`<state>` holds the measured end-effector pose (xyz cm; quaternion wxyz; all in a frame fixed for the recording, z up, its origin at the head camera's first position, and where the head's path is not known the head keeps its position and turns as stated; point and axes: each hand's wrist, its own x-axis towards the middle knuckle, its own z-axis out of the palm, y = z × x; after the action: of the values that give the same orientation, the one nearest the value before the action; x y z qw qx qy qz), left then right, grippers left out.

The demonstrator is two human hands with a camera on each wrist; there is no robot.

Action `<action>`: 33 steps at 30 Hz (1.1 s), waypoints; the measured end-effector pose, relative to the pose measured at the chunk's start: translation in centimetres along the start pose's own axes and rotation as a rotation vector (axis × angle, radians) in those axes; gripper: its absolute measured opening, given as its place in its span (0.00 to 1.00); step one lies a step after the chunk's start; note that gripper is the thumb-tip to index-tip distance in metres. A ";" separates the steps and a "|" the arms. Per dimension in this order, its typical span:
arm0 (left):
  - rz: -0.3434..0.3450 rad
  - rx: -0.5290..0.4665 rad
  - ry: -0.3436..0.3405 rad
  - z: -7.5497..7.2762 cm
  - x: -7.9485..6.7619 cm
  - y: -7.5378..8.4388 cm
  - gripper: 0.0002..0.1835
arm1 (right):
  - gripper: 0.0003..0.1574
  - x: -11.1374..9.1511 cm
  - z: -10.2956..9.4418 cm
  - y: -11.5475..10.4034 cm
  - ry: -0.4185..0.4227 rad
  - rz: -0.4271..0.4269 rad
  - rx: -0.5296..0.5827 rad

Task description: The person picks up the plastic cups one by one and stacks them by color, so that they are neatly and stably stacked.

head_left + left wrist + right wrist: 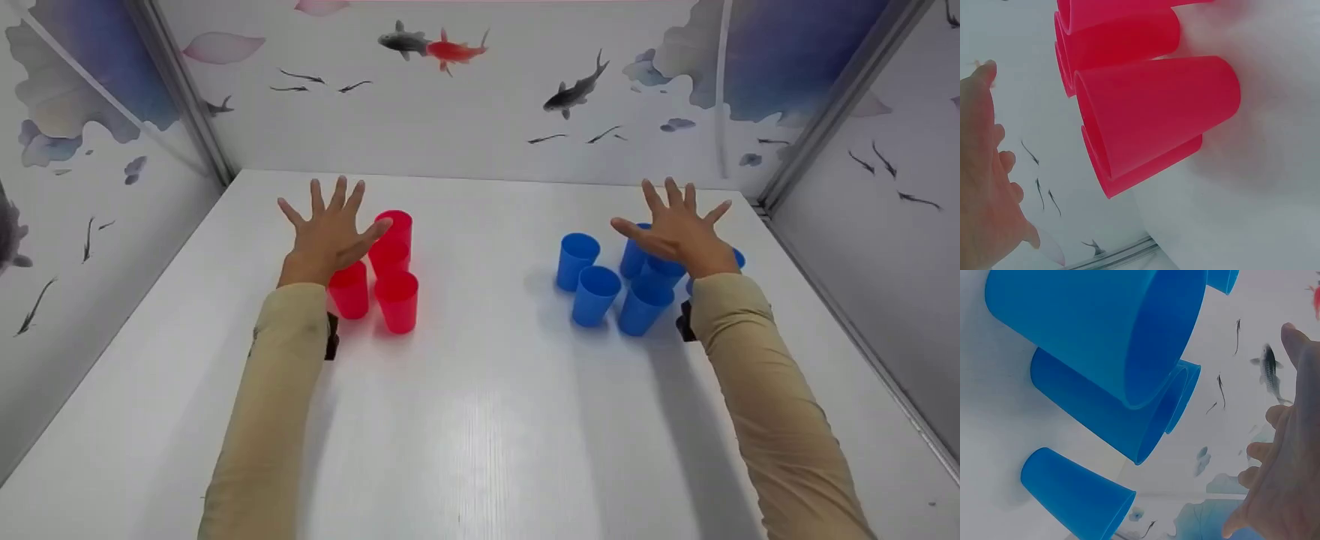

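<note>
Both hands are held over a white table with their fingers spread wide, holding nothing. Under and to the right of my left hand [328, 238] stand several red plastic cups [397, 304], mouths up and close together. The left wrist view shows one red cup [1157, 112] large in front, with that hand above the rims. My right hand [681, 231] hovers above several blue plastic cups [596, 298], partly hiding the ones behind it. In the right wrist view, a blue cup [1078, 495] stands apart from the nearer ones.
The white table [480, 420] has a wide gap between the red and blue groups. White panels [480, 127] printed with fish and petals enclose it at the back and sides, joined by metal corner posts [187, 90]. Each wrist carries a small black device [332, 337].
</note>
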<state>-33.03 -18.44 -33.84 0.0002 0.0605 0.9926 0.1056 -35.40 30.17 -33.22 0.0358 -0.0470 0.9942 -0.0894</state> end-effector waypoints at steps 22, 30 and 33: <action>-0.051 -0.430 0.052 1.1 -3.5 -6.9 0.44 | 0.61 -2.1 0.5 -6.9 0.090 -0.297 0.083; -0.133 -0.672 0.138 4.0 -4.3 -8.7 0.43 | 0.61 -3.2 2.7 -11.0 0.103 -0.398 0.243; -0.138 -0.760 0.170 5.0 -4.3 -8.9 0.43 | 0.60 -3.6 3.8 -12.5 0.110 -0.428 0.351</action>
<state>-29.79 -26.53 -40.66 -0.0526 -0.0196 0.8810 0.4698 -30.43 17.59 -34.49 -0.0301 -0.2442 0.9313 -0.2684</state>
